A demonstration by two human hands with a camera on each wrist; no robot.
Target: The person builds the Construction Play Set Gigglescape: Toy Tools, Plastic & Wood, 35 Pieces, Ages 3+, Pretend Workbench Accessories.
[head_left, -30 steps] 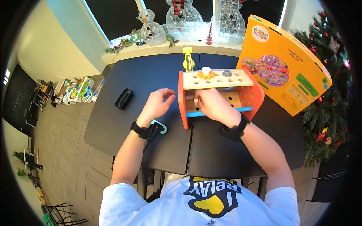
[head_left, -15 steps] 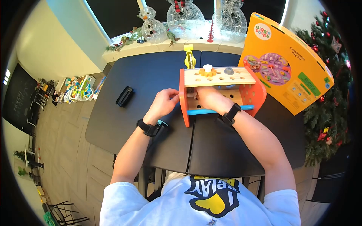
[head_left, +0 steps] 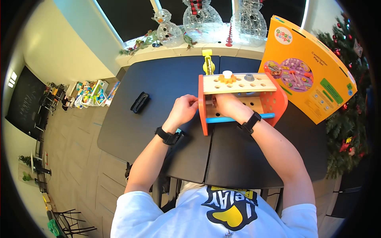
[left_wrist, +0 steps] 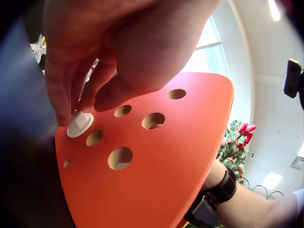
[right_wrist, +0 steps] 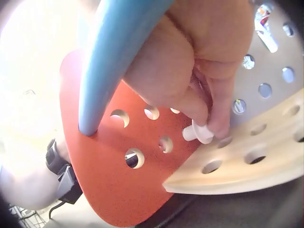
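A toy workbench with red side panels (head_left: 203,115), a perforated wooden top (head_left: 240,84) and a blue rod (head_left: 242,118) stands on the dark table. Outside its left panel, my left hand (head_left: 183,112) has its fingertips round a white plastic piece (left_wrist: 80,124) with a round flange, set against the red face. My right hand (head_left: 230,106) reaches inside under the wooden top. Its fingers pinch a white flanged peg (right_wrist: 201,133), whose shank points at the panel's inner face. An orange gear with a white head (head_left: 227,76) and a grey nut (head_left: 249,77) sit on top.
Behind the workbench stands a yellow toy piece (head_left: 208,63). An orange play-set box (head_left: 305,75) leans at the right, near a decorated tree (head_left: 344,131). A black case (head_left: 139,102) lies on the table at left, and a teal item (head_left: 179,131) shows by the left wrist.
My left hand has moved right, from apart to the left panel's outer face. My right hand has reached deeper under the wooden top. The head view has shifted slightly.
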